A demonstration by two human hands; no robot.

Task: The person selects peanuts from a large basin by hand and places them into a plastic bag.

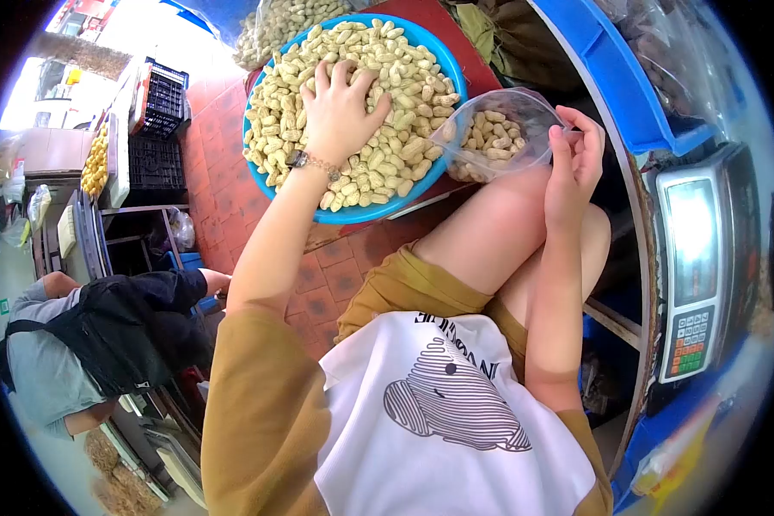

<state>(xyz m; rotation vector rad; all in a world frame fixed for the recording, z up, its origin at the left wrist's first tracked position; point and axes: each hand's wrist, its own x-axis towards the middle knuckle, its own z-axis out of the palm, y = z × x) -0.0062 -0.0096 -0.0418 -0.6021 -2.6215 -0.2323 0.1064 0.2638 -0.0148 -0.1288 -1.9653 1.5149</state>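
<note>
A blue basin point(451, 64) heaped with unshelled peanuts point(387, 163) stands in front of me. My left hand point(340, 112), with a watch and bracelet at the wrist, lies palm down on the peanuts. Its fingers are spread, and the tips sink slightly between the shells. To the right, my right hand point(576, 155) pinches the rim of a clear plastic bag point(533, 107) between thumb and fingers. The bag's mouth gapes toward the basin, and a small pile of peanuts sits inside it, close above my knee.
A digital scale point(697, 258) stands on the counter at right, near a blue tray point(611, 69). Behind the basin is another bag of peanuts point(288, 26). Black crates point(156, 163) are stacked at left. A person with a black bag point(120, 335) bends over at lower left.
</note>
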